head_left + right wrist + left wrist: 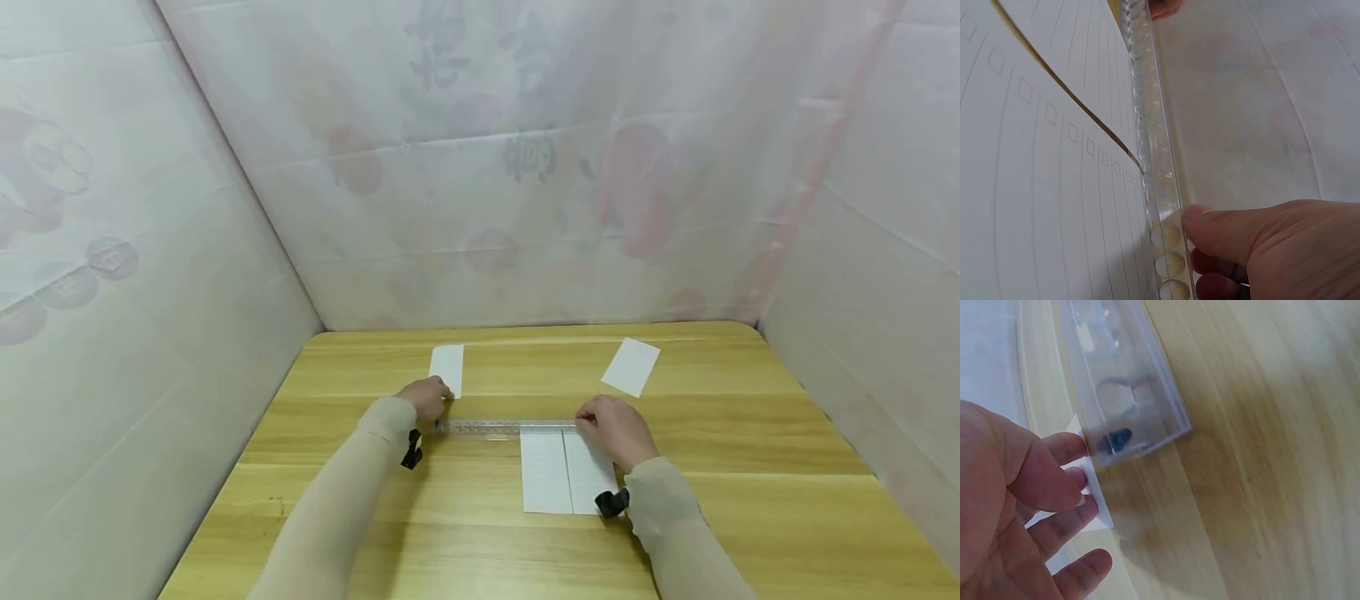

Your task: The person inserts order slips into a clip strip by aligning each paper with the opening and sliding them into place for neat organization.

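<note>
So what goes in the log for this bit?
left hand: holds clear plastic ruler end | right hand: pinches other end | white lined paper sheets: beneath

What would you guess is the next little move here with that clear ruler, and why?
Probably slide the clear ruler rightward to square it over the two lined paper pieces: the left hand and right hand hold its ends, but it reaches well left of the sheets.

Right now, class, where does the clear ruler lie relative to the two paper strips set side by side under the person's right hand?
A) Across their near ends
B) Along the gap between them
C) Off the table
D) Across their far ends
D: the clear ruler runs crosswise at the far ends of the two paper strips, with the left hand at one end and the right hand at the other.
</note>
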Action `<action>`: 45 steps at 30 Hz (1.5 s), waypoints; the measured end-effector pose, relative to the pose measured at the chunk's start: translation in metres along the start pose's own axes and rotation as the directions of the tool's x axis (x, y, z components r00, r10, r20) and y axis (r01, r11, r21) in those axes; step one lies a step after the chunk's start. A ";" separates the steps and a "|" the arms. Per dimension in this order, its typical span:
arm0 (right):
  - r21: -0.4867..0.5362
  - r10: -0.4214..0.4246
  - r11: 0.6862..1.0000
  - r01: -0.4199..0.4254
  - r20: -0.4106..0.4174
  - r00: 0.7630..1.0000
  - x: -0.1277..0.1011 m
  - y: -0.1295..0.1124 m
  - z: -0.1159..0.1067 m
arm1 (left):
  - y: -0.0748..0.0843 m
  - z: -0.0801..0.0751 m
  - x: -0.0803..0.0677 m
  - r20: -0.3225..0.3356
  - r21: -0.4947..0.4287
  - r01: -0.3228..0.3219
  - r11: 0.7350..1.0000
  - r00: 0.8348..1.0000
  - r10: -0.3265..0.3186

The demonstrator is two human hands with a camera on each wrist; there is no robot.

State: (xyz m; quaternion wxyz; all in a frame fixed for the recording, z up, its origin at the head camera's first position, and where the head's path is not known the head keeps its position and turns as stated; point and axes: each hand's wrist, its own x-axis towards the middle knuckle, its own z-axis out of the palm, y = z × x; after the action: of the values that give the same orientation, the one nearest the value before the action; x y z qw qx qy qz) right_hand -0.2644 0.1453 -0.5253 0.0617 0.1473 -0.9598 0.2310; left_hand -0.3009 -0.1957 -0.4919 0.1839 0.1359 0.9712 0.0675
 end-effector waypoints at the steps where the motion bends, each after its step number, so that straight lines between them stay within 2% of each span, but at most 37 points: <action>1: 0.000 -0.001 1.000 0.001 0.000 1.000 0.000 0.000 0.000 | -0.002 0.001 0.000 -0.003 -0.003 0.000 1.000 1.000 0.000; 5: -0.010 -0.008 1.000 0.007 -0.005 1.000 0.002 0.000 0.002 | -0.009 0.003 -0.002 -0.011 -0.041 -0.002 0.999 1.000 0.001; 9: -0.013 -0.021 1.000 0.021 -0.019 1.000 0.004 -0.001 0.003 | -0.012 0.003 -0.004 -0.024 -0.030 -0.019 0.999 1.000 0.018; 23: -0.002 -0.020 1.000 0.020 -0.019 1.000 0.006 -0.001 0.001 | -0.011 0.003 -0.006 -0.051 -0.052 -0.027 0.998 0.998 0.025; 29: 0.002 -0.013 1.000 0.013 -0.012 1.000 0.004 -0.004 0.005 | -0.015 0.011 -0.016 -0.091 -0.074 -0.044 0.996 0.995 0.038; 36: -0.014 -0.043 0.999 0.043 -0.018 0.999 0.008 -0.010 0.003 | -0.022 0.016 -0.041 -0.166 -0.111 -0.061 0.992 0.985 0.042; 45: -0.009 -0.025 1.000 0.025 -0.014 1.000 0.011 -0.004 -0.001 | -0.020 0.026 -0.048 -0.212 -0.118 -0.046 0.992 0.977 0.020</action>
State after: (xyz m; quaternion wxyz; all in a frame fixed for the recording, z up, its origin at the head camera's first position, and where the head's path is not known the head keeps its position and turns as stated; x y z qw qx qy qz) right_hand -0.2737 0.1396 -0.5210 0.0719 0.1573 -0.9585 0.2268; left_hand -0.2530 -0.2267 -0.5028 0.0871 0.1327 0.9768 0.1438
